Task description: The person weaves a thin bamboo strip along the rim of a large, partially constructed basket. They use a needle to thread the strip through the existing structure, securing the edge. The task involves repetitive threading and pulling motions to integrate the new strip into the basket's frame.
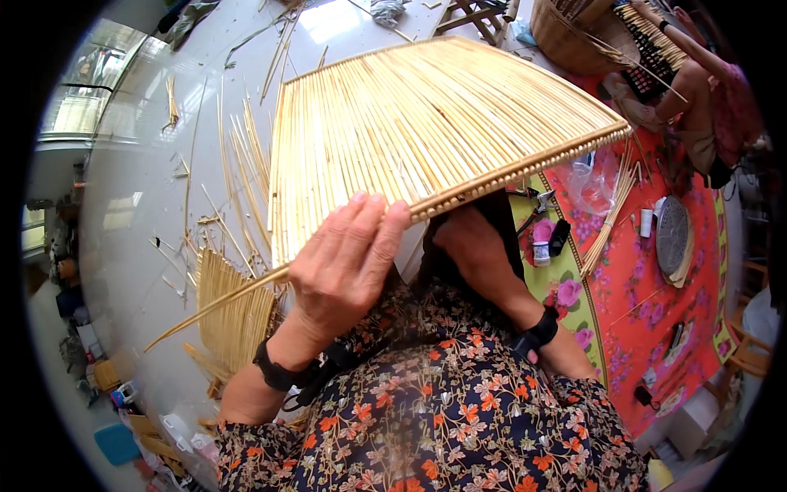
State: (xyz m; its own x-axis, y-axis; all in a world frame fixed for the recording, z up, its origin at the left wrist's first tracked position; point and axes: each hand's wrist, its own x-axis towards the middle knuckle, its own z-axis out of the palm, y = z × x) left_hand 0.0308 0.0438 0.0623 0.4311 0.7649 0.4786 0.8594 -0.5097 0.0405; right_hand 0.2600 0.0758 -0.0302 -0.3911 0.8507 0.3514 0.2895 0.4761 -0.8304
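Note:
A pale woven reed panel [434, 115] slopes across the upper middle, framed by a darker rim with a row of small reed ends along its near edge. My left hand [348, 262] grips that near edge at the panel's lower left corner, fingers lying over the top. Long loose reed ends stick out to the left from under it. My right hand [475, 254] is beneath the panel, against something dark; its fingers are in shadow, so what they hold cannot be made out.
A smaller reed piece [229, 303] and loose sticks lie left on the grey floor [139, 230]. Pruners [537, 205], bottles, a reed bundle [607, 213] and a metal disc [672, 238] are on the flowered mat [631, 336]. Another person [705, 98] works by a large basket [557, 25].

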